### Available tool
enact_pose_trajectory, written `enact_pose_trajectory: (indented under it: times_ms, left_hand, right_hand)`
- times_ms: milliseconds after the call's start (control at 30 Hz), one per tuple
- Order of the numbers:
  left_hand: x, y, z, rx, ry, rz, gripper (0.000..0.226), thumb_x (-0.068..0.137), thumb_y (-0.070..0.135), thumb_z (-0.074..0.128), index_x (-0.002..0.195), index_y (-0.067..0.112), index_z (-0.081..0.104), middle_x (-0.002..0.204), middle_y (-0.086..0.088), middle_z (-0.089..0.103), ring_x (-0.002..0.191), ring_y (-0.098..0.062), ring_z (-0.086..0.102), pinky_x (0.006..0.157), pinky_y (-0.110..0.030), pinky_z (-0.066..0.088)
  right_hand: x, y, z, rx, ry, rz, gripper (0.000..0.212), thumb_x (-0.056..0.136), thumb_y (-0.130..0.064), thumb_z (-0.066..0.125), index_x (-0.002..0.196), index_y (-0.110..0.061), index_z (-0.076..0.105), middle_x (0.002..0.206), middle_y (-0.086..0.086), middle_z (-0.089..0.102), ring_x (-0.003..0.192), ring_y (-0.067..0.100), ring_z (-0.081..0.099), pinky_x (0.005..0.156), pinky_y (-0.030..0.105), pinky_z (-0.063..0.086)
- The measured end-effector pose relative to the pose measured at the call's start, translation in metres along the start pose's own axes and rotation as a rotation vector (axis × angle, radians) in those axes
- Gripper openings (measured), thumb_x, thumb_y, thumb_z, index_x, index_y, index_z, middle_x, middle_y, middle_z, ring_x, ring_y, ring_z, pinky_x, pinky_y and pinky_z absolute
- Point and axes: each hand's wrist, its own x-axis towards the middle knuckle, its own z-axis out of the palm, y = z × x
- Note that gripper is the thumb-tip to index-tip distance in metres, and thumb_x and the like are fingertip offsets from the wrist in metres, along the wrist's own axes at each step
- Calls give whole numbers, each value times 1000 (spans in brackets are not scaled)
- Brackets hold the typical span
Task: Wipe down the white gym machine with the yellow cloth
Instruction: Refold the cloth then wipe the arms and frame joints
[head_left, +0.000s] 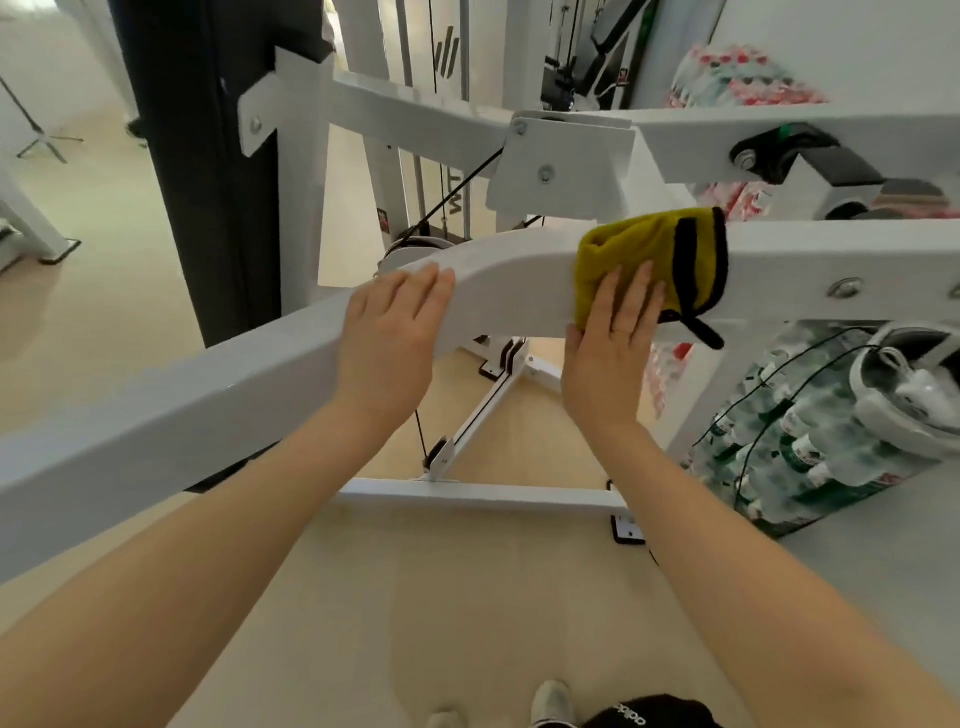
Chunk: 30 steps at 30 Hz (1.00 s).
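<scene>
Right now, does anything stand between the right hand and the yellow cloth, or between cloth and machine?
Nothing visible. The right hand presses the yellow cloth onto the white beam; the left hand rests on it, apart.

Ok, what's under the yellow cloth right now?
The yellow cloth drapes over the white machine beam, pressed by the right hand. The beam surface beneath it is hidden.

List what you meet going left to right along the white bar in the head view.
left hand resting on the white bar → right hand pressing the yellow cloth → bolt head
</scene>
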Motion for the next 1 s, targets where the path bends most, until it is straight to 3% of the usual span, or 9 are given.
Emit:
enact_pose_trajectory:
  times_ms: [133, 200, 300, 367, 533, 633, 767, 867, 1000]
  left_hand:
    - [-1, -4, -3, 13, -23, 66, 50, 79, 7, 34, 122, 1, 56, 119, -15, 62, 101, -33, 59, 84, -38, 45]
    - [-2, -9, -4, 12, 1, 104, 49, 79, 6, 32, 122, 0, 57, 119, -16, 62, 100, -32, 60, 85, -38, 42]
    - [-1, -12, -4, -9, 21, 131, 51, 77, 5, 31, 121, -2, 57, 119, -17, 62, 99, -33, 61, 86, -36, 32]
    - [-2, -11, -3, -13, 14, 107, 52, 77, 8, 32, 122, 0, 57, 120, -16, 62, 101, -33, 60, 86, -36, 36]
    - [-4, -6, 4, -47, 51, 76, 51, 75, 8, 39, 124, 0, 53, 123, -18, 59, 109, -33, 51, 92, -38, 30]
    - [-3, 5, 7, -88, 77, 133, 49, 79, 15, 40, 126, 2, 48, 126, -20, 55, 114, -30, 38, 91, -41, 26]
    - [0, 20, 11, -94, 13, 96, 51, 81, 22, 36, 127, 6, 48, 132, -23, 49, 117, -32, 35, 91, -46, 22]
    - [-1, 27, 15, -63, -29, 68, 53, 78, 24, 39, 128, 9, 48, 137, -24, 43, 120, -34, 31, 94, -50, 20]
    - [-1, 34, 20, -17, -37, 42, 58, 75, 25, 47, 130, 9, 43, 138, -27, 40, 122, -36, 27, 100, -52, 15]
  right_hand:
    - [-14, -72, 18, 118, -51, -75, 56, 92, -16, 43, 142, -3, 20, 147, 29, 19, 135, 44, 14, 112, 47, 15]
    - [-16, -88, 22, 146, -62, -59, 57, 94, -18, 42, 143, -4, 17, 149, 28, 18, 136, 44, 14, 114, 43, 11]
    - [-11, -72, 19, 45, -26, -156, 58, 93, -24, 46, 142, -6, 22, 147, 26, 30, 135, 39, 21, 113, 42, 15]
    - [-8, -45, 12, -48, 1, -157, 59, 91, -27, 51, 142, -12, 26, 148, 17, 28, 134, 34, 22, 111, 47, 18]
    - [-1, 26, -14, -215, -44, -15, 61, 93, -30, 52, 145, -17, 25, 150, 17, 27, 135, 36, 24, 108, 51, 23]
    - [3, 38, -26, -80, -79, 182, 61, 93, -18, 52, 146, -6, 25, 150, 27, 19, 137, 48, 18, 112, 49, 17]
    - [11, -5, -18, 160, -93, 469, 63, 95, -10, 47, 148, -3, 13, 153, 26, -3, 140, 45, 2, 113, 45, 13]
    - [10, -31, -8, 193, -48, 470, 63, 93, -13, 50, 148, -5, 19, 152, 27, 4, 135, 48, 11, 107, 46, 25]
    - [3, -30, 2, 150, 57, 256, 69, 80, -7, 62, 137, -16, 25, 141, 9, 12, 121, 38, 20, 74, 52, 54]
